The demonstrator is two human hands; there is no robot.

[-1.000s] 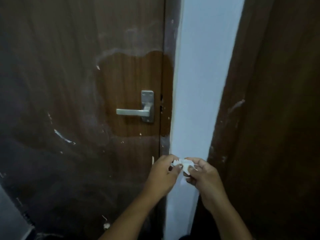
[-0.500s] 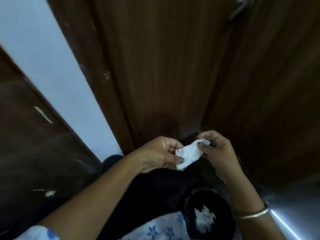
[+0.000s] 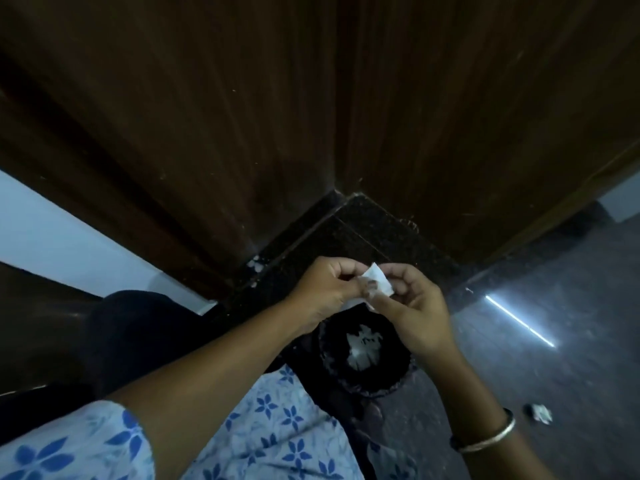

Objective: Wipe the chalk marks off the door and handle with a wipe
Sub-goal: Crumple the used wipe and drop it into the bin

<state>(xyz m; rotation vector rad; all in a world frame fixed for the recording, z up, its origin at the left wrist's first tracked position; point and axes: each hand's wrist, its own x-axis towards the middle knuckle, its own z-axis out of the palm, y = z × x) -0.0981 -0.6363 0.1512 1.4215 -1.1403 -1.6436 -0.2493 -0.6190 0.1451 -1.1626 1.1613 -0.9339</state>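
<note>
At the far left a strip of pale wall (image 3: 52, 230) runs beside the brown wooden door (image 3: 225, 116), which fills the top of the view. My flowered sleeve (image 3: 69, 445) sits low on the left. My left hand (image 3: 325, 289) keeps a curled grip, pinching the left edge of the small white wipe (image 3: 379, 285). The wipe hangs in the air between both hands, above a dark round bin (image 3: 391, 382) holding something white, perhaps used wipes. My right hand (image 3: 415, 306) pinches the wipe's right edge in a narrow grip. A metal bangle (image 3: 491, 438) circles that wrist. Further right, a crumpled scrap (image 3: 538, 414) lies on the grey floor (image 3: 554, 271)
</note>
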